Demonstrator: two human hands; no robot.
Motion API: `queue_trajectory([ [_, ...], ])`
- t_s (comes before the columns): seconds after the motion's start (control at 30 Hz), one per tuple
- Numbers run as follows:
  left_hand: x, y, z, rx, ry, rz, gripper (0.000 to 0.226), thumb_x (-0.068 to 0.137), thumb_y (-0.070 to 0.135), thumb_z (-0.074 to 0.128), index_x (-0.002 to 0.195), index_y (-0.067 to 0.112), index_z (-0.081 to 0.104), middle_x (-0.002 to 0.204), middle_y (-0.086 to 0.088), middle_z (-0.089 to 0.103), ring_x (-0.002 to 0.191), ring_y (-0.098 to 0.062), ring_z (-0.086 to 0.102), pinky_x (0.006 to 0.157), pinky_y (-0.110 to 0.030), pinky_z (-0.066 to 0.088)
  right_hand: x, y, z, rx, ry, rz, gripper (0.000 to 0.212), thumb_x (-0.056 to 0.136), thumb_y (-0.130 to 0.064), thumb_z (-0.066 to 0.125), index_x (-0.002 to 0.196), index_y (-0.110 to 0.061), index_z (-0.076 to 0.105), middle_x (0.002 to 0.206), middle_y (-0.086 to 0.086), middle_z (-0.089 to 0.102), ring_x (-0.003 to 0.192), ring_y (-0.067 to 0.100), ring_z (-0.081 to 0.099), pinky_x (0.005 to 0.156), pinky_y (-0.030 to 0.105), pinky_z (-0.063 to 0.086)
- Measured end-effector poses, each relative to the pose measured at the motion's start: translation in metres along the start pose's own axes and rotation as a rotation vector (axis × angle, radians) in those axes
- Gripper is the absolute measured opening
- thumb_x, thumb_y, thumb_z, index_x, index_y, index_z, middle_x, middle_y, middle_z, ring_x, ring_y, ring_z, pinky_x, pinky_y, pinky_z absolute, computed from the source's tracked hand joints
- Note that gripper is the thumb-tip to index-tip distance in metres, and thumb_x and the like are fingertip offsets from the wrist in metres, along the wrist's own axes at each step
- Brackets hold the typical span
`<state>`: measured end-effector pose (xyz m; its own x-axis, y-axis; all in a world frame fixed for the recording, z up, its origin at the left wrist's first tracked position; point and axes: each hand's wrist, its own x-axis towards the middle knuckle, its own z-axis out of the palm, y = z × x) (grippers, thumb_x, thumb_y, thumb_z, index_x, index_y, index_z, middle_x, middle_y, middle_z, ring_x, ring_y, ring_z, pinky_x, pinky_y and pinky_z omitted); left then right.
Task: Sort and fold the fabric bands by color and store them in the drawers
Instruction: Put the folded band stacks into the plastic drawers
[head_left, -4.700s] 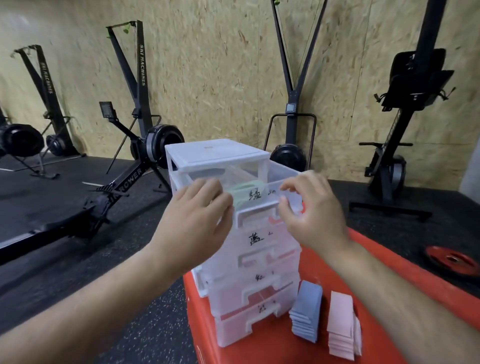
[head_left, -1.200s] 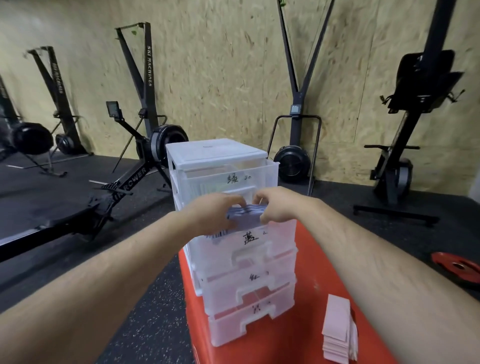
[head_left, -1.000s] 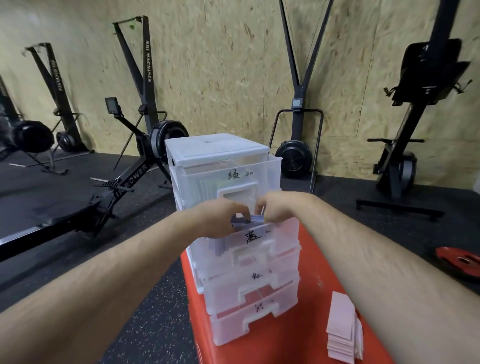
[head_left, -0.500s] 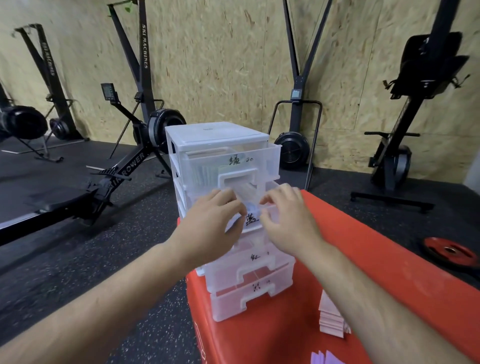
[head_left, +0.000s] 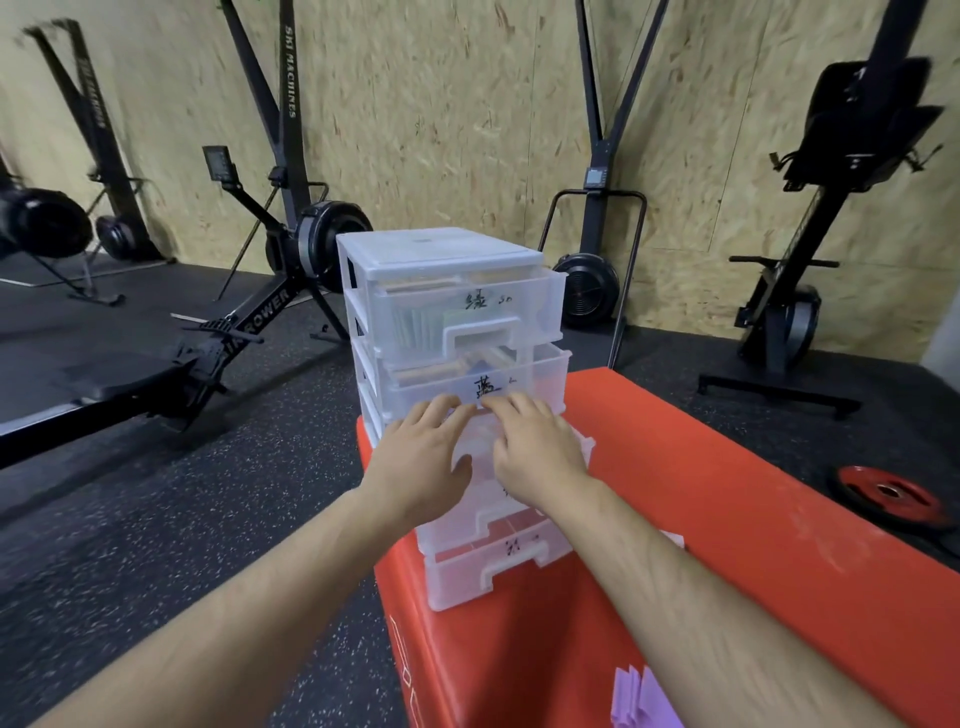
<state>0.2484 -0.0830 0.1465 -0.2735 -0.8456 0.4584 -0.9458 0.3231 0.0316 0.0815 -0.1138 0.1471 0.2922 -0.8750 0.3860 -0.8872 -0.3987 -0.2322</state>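
- Second drawer (head_left: 540, 379): translucent white, drawn a little way out of the drawer unit (head_left: 441, 249), with a handwritten black label on its front. Its contents show only dimly through the plastic.
- Left hand (head_left: 421, 457) and right hand (head_left: 535, 447): side by side and nearly touching. The fingers are extended and laid flat against the front of the second drawer, just below the label. Neither hand holds anything. Whether any fingertip hooks the handle cannot be told.
- Top drawer (head_left: 540, 296): also slightly out and labelled. Folded green bands (head_left: 415, 325) stand on edge inside it, seen through the front wall.
- Third drawer (head_left: 488, 499): largely hidden behind the two hands.
- Bottom drawer (head_left: 467, 571): pushed in, with a label above its handle.
- Worktop (head_left: 701, 493): a red surface. The drawer unit stands at its far left corner.
- Purple bands (head_left: 639, 699): a small folded pile at the near edge of the worktop, well apart from the unit.
- Surroundings: a black rowing machine (head_left: 249, 322) on the dark speckled floor at left, a red weight plate (head_left: 888, 496) on the floor at right, and a chipboard wall (head_left: 467, 104) behind.
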Motion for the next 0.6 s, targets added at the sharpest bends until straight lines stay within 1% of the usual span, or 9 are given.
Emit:
queue_trajectory([
  [0.1,0.011,-0.004,0.006,-0.052,-0.035,-0.031,0.063,0.089,0.038,0.054,0.147,0.034,0.031,0.147,0.007,0.038,0.132,-0.021,0.042,0.102,-0.037,0.039,0.004,0.003,0.002,0.0,-0.033,-0.011,0.061,0.091,-0.014,0.045,0.149,-0.033,0.036,0.146,-0.006,0.043,0.134,0.023,0.041,0.109,0.041,0.036],
  [0.17,0.015,-0.001,0.009,-0.071,-0.051,-0.034,0.063,0.09,0.037,0.054,0.148,0.034,0.029,0.15,0.007,0.037,0.134,-0.022,0.04,0.106,-0.037,0.034,-0.001,0.007,0.001,-0.006,-0.009,-0.018,0.062,0.091,-0.014,0.045,0.149,-0.033,0.037,0.145,-0.006,0.044,0.133,0.024,0.042,0.107,0.039,0.036],
  [0.23,0.016,0.006,0.01,-0.08,-0.038,-0.015,0.062,0.091,0.036,0.054,0.149,0.033,0.03,0.151,0.005,0.037,0.136,-0.023,0.039,0.107,-0.038,0.033,-0.01,0.014,-0.003,-0.045,0.008,-0.019,0.06,0.093,-0.015,0.044,0.15,-0.032,0.036,0.145,-0.006,0.043,0.133,0.024,0.041,0.105,0.038,0.034],
  [0.3,0.014,0.018,0.014,-0.081,-0.019,0.03,0.061,0.092,0.035,0.054,0.149,0.032,0.033,0.151,0.005,0.038,0.137,-0.022,0.038,0.107,-0.038,0.033,-0.023,0.027,-0.009,-0.07,0.025,-0.015,0.059,0.093,-0.017,0.044,0.149,-0.031,0.037,0.145,-0.005,0.043,0.131,0.023,0.04,0.103,0.04,0.036],
  [0.43,0.008,0.059,0.032,-0.169,0.005,0.131,0.062,0.088,0.03,0.06,0.147,0.026,0.041,0.147,0.007,0.044,0.134,-0.02,0.043,0.102,-0.037,0.037,-0.058,0.063,-0.023,-0.073,0.066,-0.004,0.057,0.09,-0.018,0.046,0.146,-0.029,0.044,0.143,-0.004,0.046,0.128,0.024,0.044,0.102,0.043,0.04],
  [0.53,0.004,0.097,0.056,-0.256,0.0,0.198,0.058,0.085,0.032,0.055,0.141,0.025,0.048,0.14,0.006,0.05,0.126,-0.021,0.049,0.097,-0.038,0.042,-0.096,0.098,-0.022,-0.045,0.092,0.092,0.051,0.09,-0.021,0.049,0.139,-0.033,0.05,0.131,-0.008,0.054,0.123,0.02,0.047,0.098,0.042,0.042],
  [0.6,0.003,0.122,0.076,-0.311,-0.077,0.224,0.059,0.083,0.035,0.051,0.141,0.025,0.049,0.138,0.004,0.051,0.126,-0.022,0.05,0.099,-0.039,0.044,-0.128,0.134,-0.012,-0.024,0.068,0.245,0.05,0.088,-0.022,0.052,0.137,-0.033,0.053,0.13,-0.006,0.056,0.123,0.021,0.047,0.1,0.041,0.043],
])
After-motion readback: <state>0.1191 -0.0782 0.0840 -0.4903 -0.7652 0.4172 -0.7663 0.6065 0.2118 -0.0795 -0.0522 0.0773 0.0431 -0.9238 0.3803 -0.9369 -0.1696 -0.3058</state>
